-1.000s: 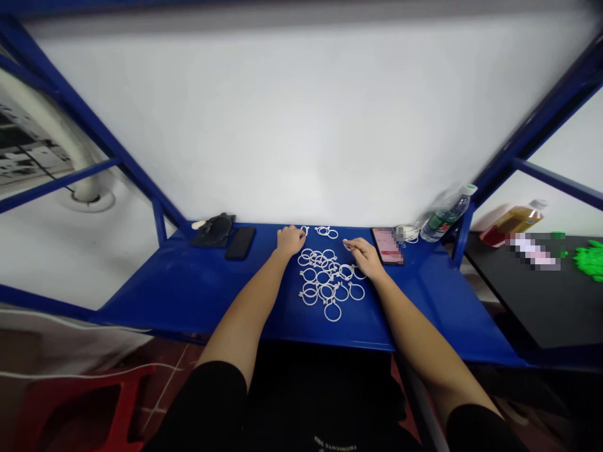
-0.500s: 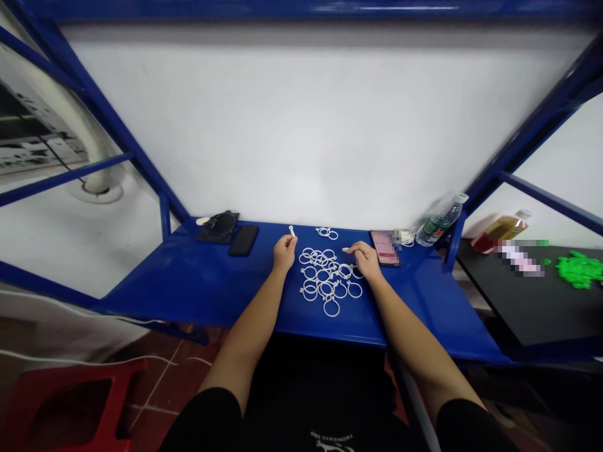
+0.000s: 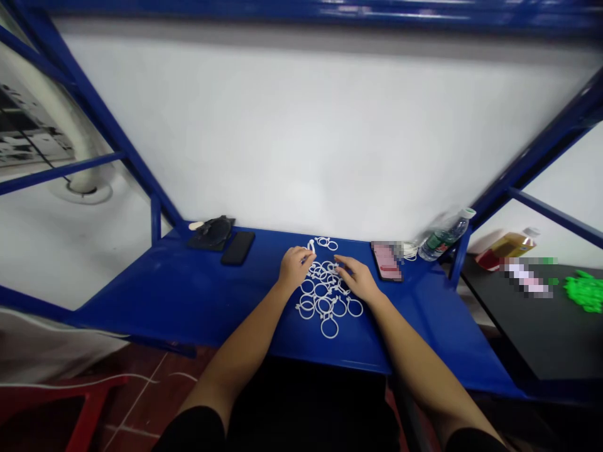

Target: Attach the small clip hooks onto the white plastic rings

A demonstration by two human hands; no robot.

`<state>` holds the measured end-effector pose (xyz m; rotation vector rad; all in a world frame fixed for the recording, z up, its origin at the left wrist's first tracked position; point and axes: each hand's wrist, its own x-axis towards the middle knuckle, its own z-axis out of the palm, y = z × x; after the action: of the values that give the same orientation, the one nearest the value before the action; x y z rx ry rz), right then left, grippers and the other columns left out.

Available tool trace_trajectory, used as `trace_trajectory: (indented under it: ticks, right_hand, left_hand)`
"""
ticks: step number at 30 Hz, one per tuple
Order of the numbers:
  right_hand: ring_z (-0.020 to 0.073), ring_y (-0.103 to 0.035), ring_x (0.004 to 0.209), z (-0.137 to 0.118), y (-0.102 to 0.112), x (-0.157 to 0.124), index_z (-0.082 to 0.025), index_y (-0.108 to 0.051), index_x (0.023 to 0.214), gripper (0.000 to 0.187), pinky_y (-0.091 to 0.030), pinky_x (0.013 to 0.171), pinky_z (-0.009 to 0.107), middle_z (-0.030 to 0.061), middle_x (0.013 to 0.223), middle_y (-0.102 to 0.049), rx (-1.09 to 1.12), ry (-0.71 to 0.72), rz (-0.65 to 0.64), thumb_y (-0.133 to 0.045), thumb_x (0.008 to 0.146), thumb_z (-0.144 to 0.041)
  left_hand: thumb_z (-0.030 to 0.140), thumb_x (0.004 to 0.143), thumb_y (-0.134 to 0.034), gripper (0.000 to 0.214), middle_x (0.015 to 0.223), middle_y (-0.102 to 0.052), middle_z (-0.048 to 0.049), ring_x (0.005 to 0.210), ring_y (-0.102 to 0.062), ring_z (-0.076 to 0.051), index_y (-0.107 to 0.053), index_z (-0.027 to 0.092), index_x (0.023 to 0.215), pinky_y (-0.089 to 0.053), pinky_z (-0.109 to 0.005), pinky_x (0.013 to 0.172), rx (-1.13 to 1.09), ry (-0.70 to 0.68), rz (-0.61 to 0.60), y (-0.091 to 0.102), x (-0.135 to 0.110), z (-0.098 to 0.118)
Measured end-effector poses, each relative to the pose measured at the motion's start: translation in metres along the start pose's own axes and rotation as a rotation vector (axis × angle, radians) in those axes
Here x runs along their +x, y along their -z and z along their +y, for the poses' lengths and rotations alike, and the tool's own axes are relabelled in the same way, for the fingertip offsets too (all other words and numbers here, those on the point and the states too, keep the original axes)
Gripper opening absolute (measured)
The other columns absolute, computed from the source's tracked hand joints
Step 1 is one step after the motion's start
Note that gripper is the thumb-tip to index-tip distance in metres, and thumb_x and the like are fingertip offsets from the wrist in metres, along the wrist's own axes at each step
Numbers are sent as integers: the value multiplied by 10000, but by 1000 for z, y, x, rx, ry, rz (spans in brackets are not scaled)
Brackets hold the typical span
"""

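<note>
My left hand (image 3: 294, 269) is closed, its fingertips pinched on a white plastic curtain ring (image 3: 311, 245) that stands up edge-on above them. To its right, my right hand (image 3: 360, 277) reaches over the loose heap of similar white rings (image 3: 324, 306), thumb and fingers apart with nothing seen between them. The heap lies flat on the blue tabletop (image 3: 198, 301), many rings overlapping, and my right fingers hide part of it. Beyond my hands, by the wall, sits a small separate group of white rings (image 3: 326, 243).
A black phone (image 3: 238, 248) and a dark pouch-like item (image 3: 214, 233) lie on the left. On the right are a phone with a lit screen (image 3: 387, 260), a white cable (image 3: 410, 252) and a water bottle (image 3: 445, 235). Blue frame posts bound both sides.
My left hand has moved right with the ring, toward the heap. My right hand has come left and opened; the small white piece it pinched is no longer seen there. The camera view has tilted slightly.
</note>
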<state>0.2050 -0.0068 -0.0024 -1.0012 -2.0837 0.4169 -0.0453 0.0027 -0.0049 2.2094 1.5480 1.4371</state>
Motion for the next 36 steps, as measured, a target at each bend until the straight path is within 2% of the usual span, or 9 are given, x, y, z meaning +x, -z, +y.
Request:
trace_trajectory:
  ticks: [2, 5, 10, 15, 18, 21, 26, 30, 36]
  right_hand:
    - [230, -714, 957, -4, 3, -1, -280, -682, 1358, 364, -591, 910, 411, 99, 1253, -733, -6, 9, 4, -596, 1029, -408]
    - [196, -679, 777, -11, 4, -3, -267, -638, 1411, 423, -590, 770, 371, 87, 1146, -748, 48, -72, 73, -612, 1019, -423]
    - [186, -688, 770, -20, -5, -6, -267, -665, 1377, 391, -569, 738, 332, 58, 1062, -767, 147, -142, 50, -623, 1007, -388]
    - [138, -606, 601, -26, -12, -6, -239, -699, 1297, 381, -494, 566, 270, 5, 821, -734, 418, -284, 104, -685, 959, -414]
    - [116, -558, 545, -27, -13, -4, -224, -756, 1103, 278, -465, 514, 260, 32, 860, -767, 562, -362, 214, -735, 913, -426]
    - [94, -515, 486, -25, -11, 0, -221, -753, 966, 209, -437, 470, 249, 37, 852, -778, 736, -443, 338, -783, 851, -393]
    - [68, -462, 443, -21, -3, 8, -234, -731, 910, 141, -407, 436, 234, 2, 820, -742, 1057, -512, 405, -741, 771, -254]
    - [82, -486, 444, -22, 0, 10, -216, -736, 914, 160, -420, 440, 246, 7, 797, -723, 1130, -525, 392, -669, 771, -247]
    - [83, -478, 452, -20, -3, 9, -205, -730, 885, 148, -405, 450, 242, 5, 773, -712, 1078, -559, 375, -659, 764, -253]
  left_hand:
    - [314, 994, -670, 148, 943, -744, -36, 905, -641, -206, -779, 242, 926, -464, -370, 858, 68, -101, -79, 0, 4, 12]
    - [322, 988, -688, 127, 953, -739, -37, 905, -608, -219, -780, 251, 936, -420, -403, 866, 170, -272, -193, -2, 5, 28]
    - [303, 1005, -660, 148, 920, -722, -38, 923, -597, -215, -767, 246, 920, -364, -461, 1006, 178, -362, -233, -5, -8, 44]
    - [315, 1005, -669, 141, 947, -753, -22, 949, -634, -205, -773, 267, 923, -345, -467, 1065, 105, -335, -202, -3, -16, 47]
    - [345, 984, -707, 97, 963, -778, -14, 947, -667, -201, -779, 280, 979, -356, -466, 1086, 35, -271, -210, -5, -14, 44]
    - [371, 944, -760, 113, 843, -779, 3, 812, -689, -176, -779, 260, 950, -403, -448, 1067, -52, -127, -178, -10, -12, 37]
    - [308, 920, -782, 56, 719, -761, 30, 700, -692, -161, -788, 258, 896, -447, -435, 1051, -97, 19, -108, -13, -9, 27]
    - [228, 928, -738, 57, 846, -796, 9, 817, -735, -180, -780, 261, 947, -455, -438, 1069, -89, 9, -62, -9, -8, 29]
    - [172, 908, -682, 92, 852, -778, -5, 834, -730, -184, -741, 238, 932, -469, -432, 1059, -92, -38, -29, -8, -10, 32]
